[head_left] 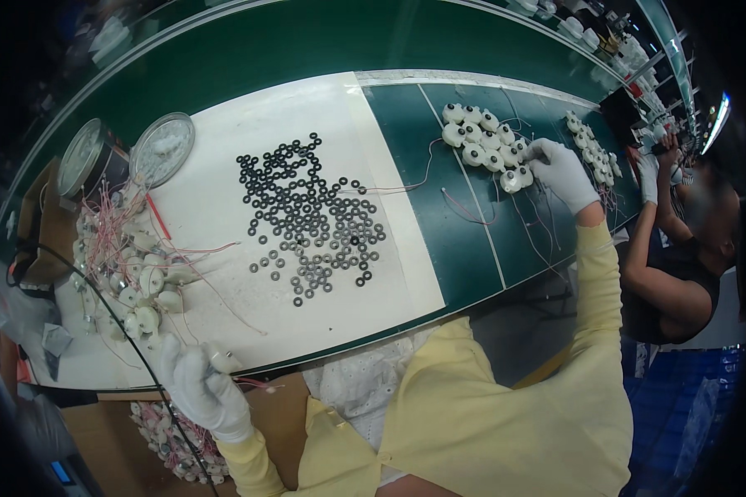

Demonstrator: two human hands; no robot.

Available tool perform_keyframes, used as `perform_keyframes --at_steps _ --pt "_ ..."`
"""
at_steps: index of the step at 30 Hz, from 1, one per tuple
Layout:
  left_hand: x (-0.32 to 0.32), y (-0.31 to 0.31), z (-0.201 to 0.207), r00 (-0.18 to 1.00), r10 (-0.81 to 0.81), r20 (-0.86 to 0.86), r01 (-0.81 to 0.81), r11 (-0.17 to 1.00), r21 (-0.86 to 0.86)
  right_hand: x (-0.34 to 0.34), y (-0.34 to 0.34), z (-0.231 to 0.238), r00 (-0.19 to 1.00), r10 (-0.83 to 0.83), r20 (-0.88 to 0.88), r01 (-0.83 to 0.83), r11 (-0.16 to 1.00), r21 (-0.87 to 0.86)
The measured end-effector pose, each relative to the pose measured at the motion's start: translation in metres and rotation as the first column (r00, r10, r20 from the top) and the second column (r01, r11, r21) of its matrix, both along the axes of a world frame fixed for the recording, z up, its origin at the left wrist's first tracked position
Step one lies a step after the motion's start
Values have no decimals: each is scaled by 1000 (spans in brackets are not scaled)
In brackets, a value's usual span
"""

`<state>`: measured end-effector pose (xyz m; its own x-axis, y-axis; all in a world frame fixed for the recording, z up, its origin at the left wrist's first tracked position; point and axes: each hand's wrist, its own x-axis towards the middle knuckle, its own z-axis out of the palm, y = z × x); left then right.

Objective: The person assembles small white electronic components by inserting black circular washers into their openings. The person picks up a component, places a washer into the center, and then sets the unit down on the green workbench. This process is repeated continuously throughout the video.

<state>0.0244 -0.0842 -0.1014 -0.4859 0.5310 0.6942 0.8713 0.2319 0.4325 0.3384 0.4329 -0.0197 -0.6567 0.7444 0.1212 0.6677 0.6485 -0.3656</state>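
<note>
My left hand (203, 391), in a white glove, is closed around a small white wired part (224, 359) at the table's front edge; pink wires hang beside it. My right hand (562, 176), also gloved, reaches to the right side, fingers pinched on a white wired part (525, 176) at the edge of a cluster. In that cluster (472, 132), several white rounded parts stand close together, each with a black ring on top. Many loose black rings (307, 207) lie spread over the white sheet (389, 290) between my hands.
A heap of white wired parts (145, 282) lies at left, near a red stick (158, 217), a tin (95, 157) and a round lid (163, 149). A black cable (99, 286) crosses there. Below is a box of parts (178, 439). A co-worker (680, 248) sits at right beside another cluster (593, 149).
</note>
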Motion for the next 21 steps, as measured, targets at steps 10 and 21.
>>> perform_keyframes --at_steps 10,21 --pt "18 14 74 928 -157 -338 196 977 86 -51 -143 31 754 -49 -655 -12 996 -89" --pt "43 104 78 926 -121 -357 162 983 87 -142 -316 -59 676 -227 -701 -615 350 -706"
